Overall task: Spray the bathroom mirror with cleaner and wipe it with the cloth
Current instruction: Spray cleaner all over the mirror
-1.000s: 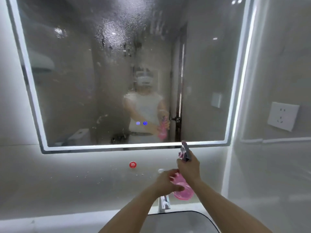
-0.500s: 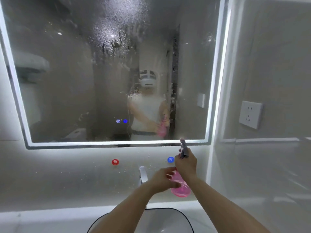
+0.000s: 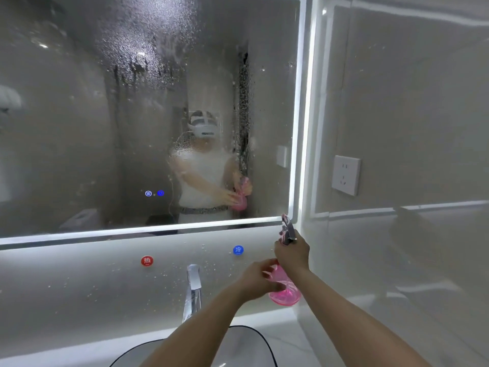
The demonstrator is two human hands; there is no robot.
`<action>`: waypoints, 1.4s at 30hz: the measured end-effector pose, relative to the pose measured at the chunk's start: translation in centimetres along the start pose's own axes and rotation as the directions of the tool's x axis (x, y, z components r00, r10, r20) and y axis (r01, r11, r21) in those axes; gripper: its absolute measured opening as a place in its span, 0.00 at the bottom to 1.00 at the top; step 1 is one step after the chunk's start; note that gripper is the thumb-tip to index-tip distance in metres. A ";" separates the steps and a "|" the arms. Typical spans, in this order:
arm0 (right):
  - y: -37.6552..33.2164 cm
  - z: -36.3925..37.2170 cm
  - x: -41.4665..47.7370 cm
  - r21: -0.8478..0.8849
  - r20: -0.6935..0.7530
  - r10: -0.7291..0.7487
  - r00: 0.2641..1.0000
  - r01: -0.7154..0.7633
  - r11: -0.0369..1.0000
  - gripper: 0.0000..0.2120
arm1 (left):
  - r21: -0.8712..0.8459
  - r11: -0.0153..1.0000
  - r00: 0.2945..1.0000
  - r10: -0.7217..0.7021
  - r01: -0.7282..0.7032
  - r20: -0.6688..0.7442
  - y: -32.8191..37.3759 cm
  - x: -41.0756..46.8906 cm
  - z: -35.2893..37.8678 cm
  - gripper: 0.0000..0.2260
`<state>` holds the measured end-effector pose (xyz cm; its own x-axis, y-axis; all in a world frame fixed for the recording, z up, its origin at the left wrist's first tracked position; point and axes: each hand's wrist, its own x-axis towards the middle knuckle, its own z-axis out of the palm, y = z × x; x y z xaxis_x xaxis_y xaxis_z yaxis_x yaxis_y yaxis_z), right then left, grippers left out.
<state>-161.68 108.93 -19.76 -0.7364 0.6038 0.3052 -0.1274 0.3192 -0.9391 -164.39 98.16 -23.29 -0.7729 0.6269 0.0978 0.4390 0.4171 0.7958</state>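
Note:
The lit-edged bathroom mirror [image 3: 79, 128] fills the upper left, its upper middle covered in droplets and runs of cleaner. Below its lower right corner I hold a pink spray bottle [image 3: 285, 295] with a silver trigger head. My right hand [image 3: 292, 254] grips the bottle's neck at the trigger, nozzle pointing up toward the mirror. My left hand [image 3: 258, 280] holds the bottle's round pink body from the left. No cloth is in view.
A chrome tap [image 3: 194, 287] stands over the black-rimmed basin [image 3: 262, 337] below. Red [image 3: 147, 260] and blue [image 3: 238, 250] round markers sit on the wall under the mirror. A white wall socket [image 3: 345, 174] is on the right-hand wall.
My view has swung right, so the mirror has slid left in the frame. Both hands stay on the pink bottle, which now sits further right, near the mirror's lower right corner.

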 end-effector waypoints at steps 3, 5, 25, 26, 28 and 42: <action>0.1 -0.4 0.1 -0.053 0.048 -0.024 0.999 0.026 0.998 0.07 | -0.001 1.000 1.000 -0.001 0.001 -0.005 -0.1 -0.1 0.2 0.29; 0.4 -0.4 -0.1 -0.067 0.071 -0.027 0.997 0.032 0.997 0.04 | 0.013 1.000 1.000 0.004 -0.004 -0.005 -0.3 -0.2 0.2 0.29; 2.8 3.0 -6.0 0.333 0.569 0.044 0.821 -0.279 0.901 0.05 | -0.537 0.844 0.929 -0.189 -0.012 -0.319 -1.9 -5.5 -7.7 0.11; 2.8 3.8 -6.6 0.334 0.597 0.049 0.801 -0.304 0.892 0.06 | -0.536 0.844 0.931 -0.192 -0.004 -0.309 -2.2 -6.0 -7.9 0.10; 2.5 5.3 -7.6 0.335 0.625 0.050 0.779 -0.325 0.884 0.06 | -0.552 0.834 0.929 -0.198 -0.007 -0.311 -2.7 -7.0 -8.4 0.11; -0.1 9.0 -7.3 0.266 0.688 -0.070 0.722 -0.161 0.951 0.07 | -0.360 0.932 0.897 -0.190 0.037 -0.400 -5.0 -10.4 -12.6 0.10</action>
<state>-162.28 97.90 -23.36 -0.9801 -0.0890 0.1774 -0.1791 0.0124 -0.9837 -164.28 81.24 -20.79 -0.9596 0.2198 0.1756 0.2160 0.1755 0.9605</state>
